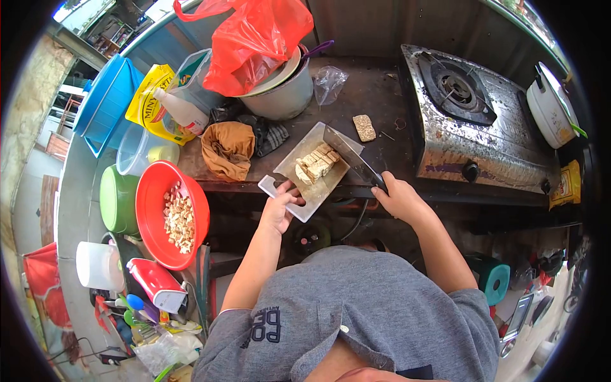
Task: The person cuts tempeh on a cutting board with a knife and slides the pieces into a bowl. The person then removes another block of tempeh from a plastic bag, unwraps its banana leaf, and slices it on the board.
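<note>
The left hand (279, 207) had its fingers closed around the handle end of the cutting board (321, 191), while the fingers of the right hand (396, 196) gripped the knife (353, 156) by its black handle. The pale slices (318, 163) lay bunched on the board, with the blade close along their right side. To the left, the red bowl (151, 210) held small pale cubes (179, 219).

Beyond the board's left side, the brown cloth (228, 149) and a dark bag (270, 135) crowded the surface (375, 83) – an uncut block (365, 128) sat farther right. Behind stood the grey pot (283, 102), partly covered by a red plastic bag (258, 44) – and the stove (445, 137) filled the far right of the surface.
</note>
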A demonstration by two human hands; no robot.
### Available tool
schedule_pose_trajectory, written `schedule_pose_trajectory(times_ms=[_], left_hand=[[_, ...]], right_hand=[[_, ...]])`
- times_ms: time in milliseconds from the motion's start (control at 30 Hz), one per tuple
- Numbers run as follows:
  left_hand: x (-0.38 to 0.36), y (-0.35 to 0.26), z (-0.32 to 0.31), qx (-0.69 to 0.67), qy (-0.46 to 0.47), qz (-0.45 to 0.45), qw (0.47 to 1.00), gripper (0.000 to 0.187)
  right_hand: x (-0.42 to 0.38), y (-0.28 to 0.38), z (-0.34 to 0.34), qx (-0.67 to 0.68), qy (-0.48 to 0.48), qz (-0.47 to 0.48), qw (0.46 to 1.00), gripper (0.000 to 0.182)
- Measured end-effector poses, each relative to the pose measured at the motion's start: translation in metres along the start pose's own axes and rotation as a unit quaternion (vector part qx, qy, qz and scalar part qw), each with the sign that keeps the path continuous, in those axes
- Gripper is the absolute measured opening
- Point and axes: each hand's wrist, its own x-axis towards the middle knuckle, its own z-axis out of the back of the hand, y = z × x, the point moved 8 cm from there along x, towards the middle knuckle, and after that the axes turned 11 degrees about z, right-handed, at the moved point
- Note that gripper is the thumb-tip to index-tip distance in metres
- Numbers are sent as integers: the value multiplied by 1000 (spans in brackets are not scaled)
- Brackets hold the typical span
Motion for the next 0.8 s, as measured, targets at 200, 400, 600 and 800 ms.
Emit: schedule_pose_trajectory(times_ms=[200,400,600,800], left_hand=[[-9,5,-24,-128,86,-33,987,76],[-6,12,-8,-180,142,-66,971,78],[-40,3,22,-208,98,-115,966,80],[-127,-30,59,-232,102,-216,943,82]], right_hand=[[1,-3,1,-20,-7,41,999,32],[1,14,7,-46,1,70,996,31],[7,61,1,-57,17,126,990,30],[21,151,-14,-48,53,221,973,30]])
